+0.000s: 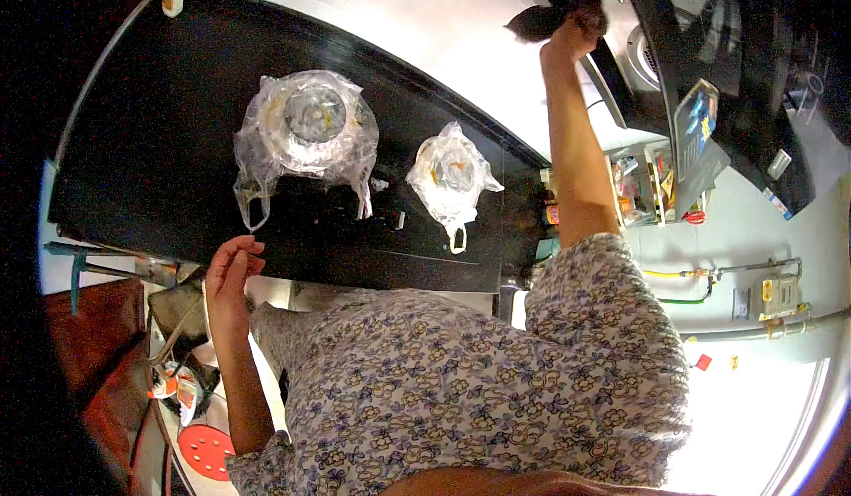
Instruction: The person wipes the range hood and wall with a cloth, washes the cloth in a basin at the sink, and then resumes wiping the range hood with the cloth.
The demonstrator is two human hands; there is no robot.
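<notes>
Honestly, the most likely trouble is the overhead reach: the dark cloth (529,24) is held way up by the right hand (578,39) next to the black hood edge (605,79), and if the grip gets loose, the cloth could be dropped onto the black counter (151,106). Knuckles could be bumped on that edge too, since the arm is stretched pretty far. The hanging sheet (693,132) by the forearm could be knocked if the arm is swung sideways, and the jar (553,215) under the elbow might be clipped if it's lowered carelessly. Over on the other side, a finger could be hooked in the loop of the big plastic bag (266,155), and whatever is covered by it would be tugged along. As for looks, the cloth is dark brown to black, soft and bunched, with a pointed end poking out to the left of the fist. It's clasped by the right fingers, but the fingertips are lost in the dark, so how tightly it's squeezed can't be told. The left hand (232,274) is held just beside the counter's front edge, fingers loosely bent and parted, nothing seen in them. The small plastic bag (452,172) is crumpled, see-through and well apart from both hands.
</notes>
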